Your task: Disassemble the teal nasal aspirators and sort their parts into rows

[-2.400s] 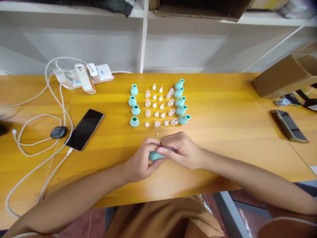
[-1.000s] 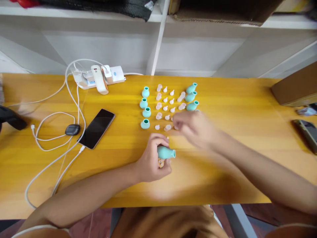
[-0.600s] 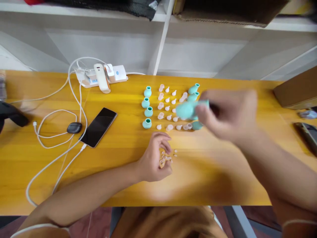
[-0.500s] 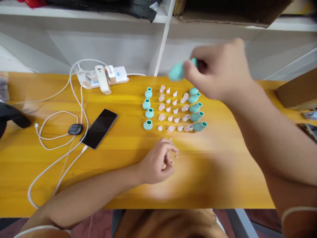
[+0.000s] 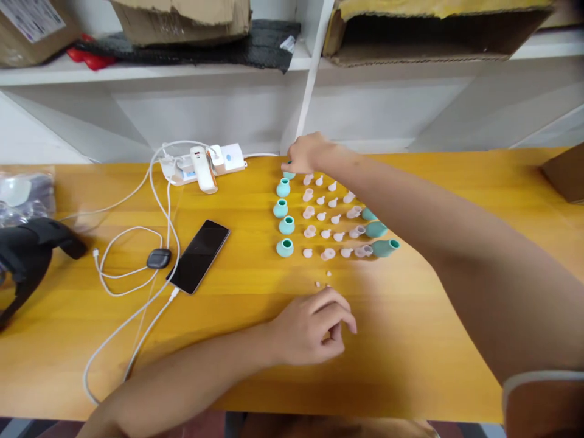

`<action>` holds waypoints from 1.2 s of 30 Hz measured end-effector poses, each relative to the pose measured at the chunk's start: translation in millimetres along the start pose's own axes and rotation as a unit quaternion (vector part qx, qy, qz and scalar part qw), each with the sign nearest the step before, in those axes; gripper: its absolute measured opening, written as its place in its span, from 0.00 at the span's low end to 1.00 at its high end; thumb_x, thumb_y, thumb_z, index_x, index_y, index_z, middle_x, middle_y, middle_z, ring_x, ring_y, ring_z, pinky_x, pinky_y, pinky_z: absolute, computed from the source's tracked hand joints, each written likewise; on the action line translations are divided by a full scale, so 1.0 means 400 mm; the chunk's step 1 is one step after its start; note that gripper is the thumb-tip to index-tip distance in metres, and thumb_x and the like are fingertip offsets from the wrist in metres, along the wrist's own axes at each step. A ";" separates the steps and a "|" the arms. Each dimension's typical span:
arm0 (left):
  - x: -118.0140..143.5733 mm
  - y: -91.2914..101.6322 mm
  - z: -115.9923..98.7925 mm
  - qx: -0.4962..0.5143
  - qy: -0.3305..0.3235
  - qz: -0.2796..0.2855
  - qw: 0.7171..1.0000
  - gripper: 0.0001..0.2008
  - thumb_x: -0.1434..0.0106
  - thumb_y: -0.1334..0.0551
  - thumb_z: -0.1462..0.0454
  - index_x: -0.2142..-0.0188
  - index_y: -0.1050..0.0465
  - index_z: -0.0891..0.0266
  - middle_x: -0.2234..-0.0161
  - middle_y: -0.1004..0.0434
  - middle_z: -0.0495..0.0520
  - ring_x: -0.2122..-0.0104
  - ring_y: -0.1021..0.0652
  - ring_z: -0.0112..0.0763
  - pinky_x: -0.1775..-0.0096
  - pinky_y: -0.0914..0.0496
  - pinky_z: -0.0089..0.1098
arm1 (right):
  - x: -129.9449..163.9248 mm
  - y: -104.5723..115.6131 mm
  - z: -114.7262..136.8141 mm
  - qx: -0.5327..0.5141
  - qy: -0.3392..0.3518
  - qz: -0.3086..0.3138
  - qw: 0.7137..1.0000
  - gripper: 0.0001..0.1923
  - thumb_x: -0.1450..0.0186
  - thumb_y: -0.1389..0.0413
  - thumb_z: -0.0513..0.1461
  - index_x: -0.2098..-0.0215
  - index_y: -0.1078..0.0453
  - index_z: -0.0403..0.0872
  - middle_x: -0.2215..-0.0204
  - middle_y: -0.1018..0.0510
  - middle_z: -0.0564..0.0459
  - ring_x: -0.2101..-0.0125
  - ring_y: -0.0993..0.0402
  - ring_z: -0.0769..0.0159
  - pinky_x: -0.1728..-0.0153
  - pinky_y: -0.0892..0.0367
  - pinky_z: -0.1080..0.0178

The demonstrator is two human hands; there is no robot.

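Observation:
My right hand [image 5: 306, 155] reaches across the yellow table [image 5: 410, 347] to the far end of a column of upright teal rubber bulbs [image 5: 283, 226]. Its fingers close on one teal bulb [image 5: 288, 175], which touches the table there. Rows of small pale pink caps and tips [image 5: 325, 216] lie beside that column. To their right lie more teal bulbs on their sides [image 5: 384, 247], partly hidden by my right forearm. My left hand [image 5: 319, 327] rests on the table near me with loosely curled fingers. Two tiny pale pieces [image 5: 322, 284] lie just beyond it.
A black phone [image 5: 198, 255], a dark earbud case [image 5: 159, 258] and white cables [image 5: 132, 328] lie to the left. A power strip [image 5: 205, 164] sits at the back. A black object [image 5: 27, 255] and a plastic bag [image 5: 22, 191] are far left. Cardboard boxes [image 5: 182, 18] fill the shelf.
My right hand took the teal bulb from my left hand, carried it up and over the rows, and lowered it at the far end of the left column. My left hand stayed near me.

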State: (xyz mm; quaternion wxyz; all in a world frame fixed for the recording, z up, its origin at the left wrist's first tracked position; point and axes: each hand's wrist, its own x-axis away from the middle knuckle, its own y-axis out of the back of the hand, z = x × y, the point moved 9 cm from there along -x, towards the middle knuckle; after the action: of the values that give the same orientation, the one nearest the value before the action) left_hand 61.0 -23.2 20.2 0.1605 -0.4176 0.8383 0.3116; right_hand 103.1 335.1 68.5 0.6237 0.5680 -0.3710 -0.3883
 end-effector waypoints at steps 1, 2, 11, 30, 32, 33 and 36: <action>-0.004 0.004 -0.006 -0.004 -0.007 -0.004 1.000 0.12 0.36 0.39 0.74 0.56 0.28 0.60 0.57 0.22 0.56 0.61 0.18 0.32 0.58 0.22 0.30 | 0.017 0.016 -0.016 0.023 -0.024 0.005 0.999 0.27 0.29 0.41 0.58 0.69 0.25 0.43 0.63 0.17 0.37 0.48 0.24 0.44 0.46 0.31 0.47; -0.008 0.007 -0.010 -0.007 -0.010 -0.008 1.000 0.11 0.36 0.39 0.75 0.57 0.28 0.59 0.58 0.21 0.56 0.61 0.18 0.32 0.56 0.22 0.30 | 0.041 0.040 -0.032 0.050 -0.047 0.005 0.998 0.25 0.27 0.44 0.56 0.66 0.24 0.43 0.60 0.17 0.37 0.48 0.23 0.44 0.46 0.31 0.48; -0.014 0.011 -0.018 -0.037 -0.004 -0.011 0.999 0.10 0.35 0.38 0.74 0.59 0.28 0.58 0.60 0.17 0.53 0.62 0.18 0.29 0.57 0.25 0.28 | 0.611 0.258 -0.222 -0.022 -0.061 -0.208 0.976 0.10 0.27 0.50 0.36 0.53 0.28 0.46 0.59 0.19 0.45 0.61 0.26 0.60 0.60 0.36 0.61; -0.018 0.002 -0.042 -0.126 -0.034 -0.007 0.991 0.10 0.33 0.41 0.76 0.63 0.26 0.61 0.62 0.21 0.54 0.63 0.21 0.30 0.60 0.26 0.28 | 1.280 -0.270 -0.323 -0.233 -0.129 -0.294 0.918 0.17 0.22 0.48 0.50 0.50 0.19 0.54 0.46 0.17 0.47 0.46 0.19 0.53 0.44 0.24 0.50; -0.020 -0.001 -0.041 -0.129 -0.038 0.000 0.991 0.10 0.34 0.41 0.76 0.64 0.26 0.61 0.64 0.20 0.54 0.62 0.21 0.32 0.56 0.26 0.31 | 1.267 -0.280 -0.317 -0.234 -0.110 -0.273 0.926 0.16 0.22 0.47 0.50 0.53 0.19 0.54 0.45 0.18 0.48 0.44 0.21 0.52 0.41 0.26 0.48; -0.021 -0.003 -0.040 -0.130 -0.040 0.005 0.991 0.11 0.35 0.41 0.76 0.65 0.26 0.61 0.64 0.20 0.54 0.61 0.21 0.32 0.55 0.26 0.32 | 1.266 -0.281 -0.320 -0.241 -0.109 -0.270 0.926 0.16 0.22 0.47 0.50 0.52 0.19 0.54 0.45 0.18 0.48 0.44 0.21 0.52 0.41 0.26 0.48; -0.021 -0.009 -0.036 -0.133 -0.043 0.021 0.990 0.11 0.34 0.41 0.76 0.66 0.26 0.61 0.65 0.20 0.54 0.62 0.21 0.32 0.56 0.27 0.31 | 1.271 -0.283 -0.327 -0.253 -0.113 -0.260 0.925 0.16 0.22 0.47 0.51 0.52 0.19 0.54 0.45 0.19 0.48 0.43 0.22 0.53 0.40 0.27 0.49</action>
State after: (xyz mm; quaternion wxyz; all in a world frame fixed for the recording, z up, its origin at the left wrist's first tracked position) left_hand 68.9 -29.2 34.4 0.1324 -0.4039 0.7904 0.4412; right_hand 429.5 -76.4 -43.9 0.5776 0.4199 -0.1675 -0.6797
